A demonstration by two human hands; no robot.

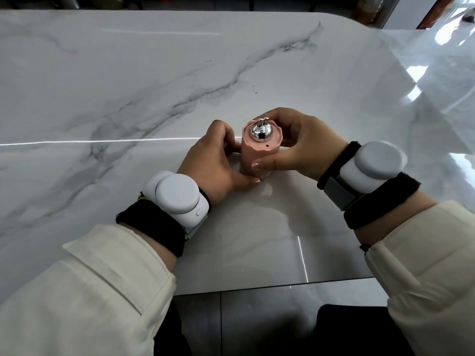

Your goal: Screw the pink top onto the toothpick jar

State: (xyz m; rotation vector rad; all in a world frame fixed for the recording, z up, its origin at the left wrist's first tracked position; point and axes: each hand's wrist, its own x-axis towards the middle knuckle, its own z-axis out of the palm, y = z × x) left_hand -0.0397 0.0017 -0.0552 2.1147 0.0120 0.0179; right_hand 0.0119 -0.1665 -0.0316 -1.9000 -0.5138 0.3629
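My left hand (214, 160) clasps the toothpick jar's (253, 169) base, upright on the marble table (128, 86) between both hands. My right hand (295, 145) is clamped around the pink top (259, 147) sitting on it.

No readable text, label, brand, number or sign shows anywhere.

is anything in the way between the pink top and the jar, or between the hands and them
Nothing visible. The pink top already sits on the jar, which stands on the marble table. The right hand wraps the top and the left hand holds the jar's base directly.
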